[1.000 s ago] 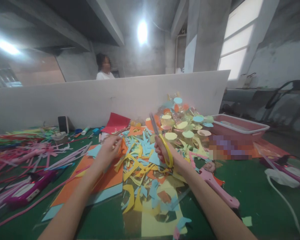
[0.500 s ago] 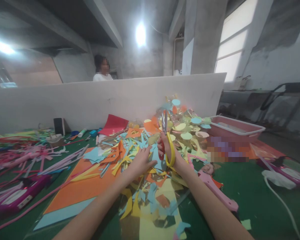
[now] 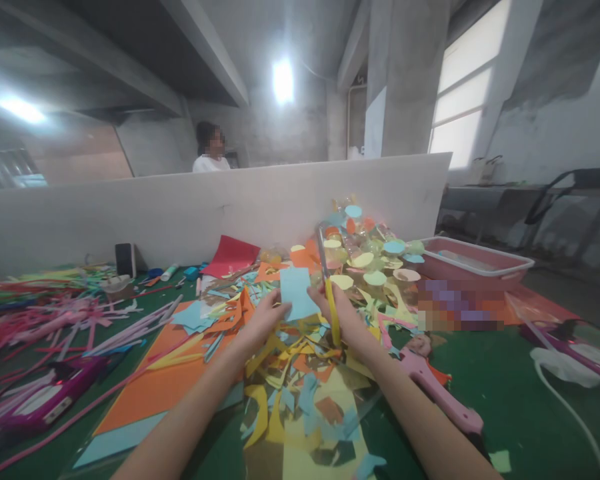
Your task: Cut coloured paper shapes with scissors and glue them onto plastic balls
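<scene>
A light blue piece of paper (image 3: 297,293) is held up in front of me. My left hand (image 3: 266,315) pinches its left edge between thumb and fingers. Scissors (image 3: 332,313) with a yellow handle are held in my right hand (image 3: 341,312), blades pointing up and away. The right fingertips also reach the blue paper's right edge. Below both hands spreads a heap of paper scraps (image 3: 267,407) in yellow, blue and orange. An orange sheet (image 3: 150,390) lies to the left, with cut strips and pieces on it.
Clear cups with round paper pieces (image 3: 375,278) are piled behind my right hand. A pink bin (image 3: 475,267) stands at the right, near a pink glue gun (image 3: 443,390). Pipe cleaners (image 3: 60,310) cover the left side. A white partition (image 3: 180,207) runs behind, with a person (image 3: 211,157) beyond it.
My left hand has moved from the orange scraps at left to the middle and taken hold of the blue paper, now lifted. The scissors stay in my right hand, tilted differently.
</scene>
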A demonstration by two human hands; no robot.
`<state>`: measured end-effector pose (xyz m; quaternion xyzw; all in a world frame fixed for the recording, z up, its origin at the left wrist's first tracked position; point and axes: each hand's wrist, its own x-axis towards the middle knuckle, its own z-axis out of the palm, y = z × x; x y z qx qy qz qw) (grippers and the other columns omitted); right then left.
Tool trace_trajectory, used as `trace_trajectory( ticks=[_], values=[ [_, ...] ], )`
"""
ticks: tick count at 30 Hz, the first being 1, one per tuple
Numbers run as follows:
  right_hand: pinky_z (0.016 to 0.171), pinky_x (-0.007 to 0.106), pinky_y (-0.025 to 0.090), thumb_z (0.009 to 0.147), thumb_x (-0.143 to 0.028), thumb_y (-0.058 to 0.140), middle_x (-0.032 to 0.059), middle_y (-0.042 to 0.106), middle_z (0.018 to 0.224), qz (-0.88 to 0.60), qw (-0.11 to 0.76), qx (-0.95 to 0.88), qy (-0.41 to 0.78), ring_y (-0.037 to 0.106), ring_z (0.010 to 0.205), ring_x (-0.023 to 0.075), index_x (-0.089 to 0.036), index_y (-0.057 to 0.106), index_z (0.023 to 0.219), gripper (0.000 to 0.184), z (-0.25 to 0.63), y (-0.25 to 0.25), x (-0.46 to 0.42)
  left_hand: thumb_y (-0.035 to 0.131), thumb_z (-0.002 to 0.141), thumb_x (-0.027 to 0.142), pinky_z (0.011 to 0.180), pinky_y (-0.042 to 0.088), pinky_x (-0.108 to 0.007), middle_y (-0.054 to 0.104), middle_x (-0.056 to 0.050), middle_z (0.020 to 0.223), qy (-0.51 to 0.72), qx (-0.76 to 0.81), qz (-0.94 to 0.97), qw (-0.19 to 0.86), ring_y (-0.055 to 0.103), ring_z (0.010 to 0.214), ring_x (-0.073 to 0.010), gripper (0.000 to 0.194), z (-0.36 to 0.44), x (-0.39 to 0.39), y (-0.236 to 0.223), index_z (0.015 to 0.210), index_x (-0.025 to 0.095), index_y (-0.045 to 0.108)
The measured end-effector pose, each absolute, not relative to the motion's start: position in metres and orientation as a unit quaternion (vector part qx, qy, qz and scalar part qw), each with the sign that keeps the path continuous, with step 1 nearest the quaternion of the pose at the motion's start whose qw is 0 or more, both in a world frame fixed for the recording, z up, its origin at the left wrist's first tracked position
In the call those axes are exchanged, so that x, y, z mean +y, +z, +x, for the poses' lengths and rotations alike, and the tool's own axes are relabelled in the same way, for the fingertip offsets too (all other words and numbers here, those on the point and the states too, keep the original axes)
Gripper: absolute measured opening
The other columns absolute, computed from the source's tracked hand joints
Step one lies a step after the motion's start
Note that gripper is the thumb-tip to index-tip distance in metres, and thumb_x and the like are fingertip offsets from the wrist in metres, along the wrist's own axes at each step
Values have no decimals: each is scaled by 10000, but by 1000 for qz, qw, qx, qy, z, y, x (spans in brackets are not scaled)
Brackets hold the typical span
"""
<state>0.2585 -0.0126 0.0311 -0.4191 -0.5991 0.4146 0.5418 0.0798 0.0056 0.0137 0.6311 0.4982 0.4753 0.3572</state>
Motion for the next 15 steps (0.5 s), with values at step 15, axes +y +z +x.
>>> trace_trajectory(
  ticks=[15],
  values=[
    [892, 318, 425, 556, 7, 450, 40, 598, 1087, -311, 523, -751, 258, 555, 1036, 203, -222, 510, 1102, 595, 247, 7, -7, 686, 620, 79, 796, 545, -311, 723, -52, 837, 550, 376, 426, 613, 688, 928, -225, 193, 96, -20, 35, 752, 178, 587]
  ],
)
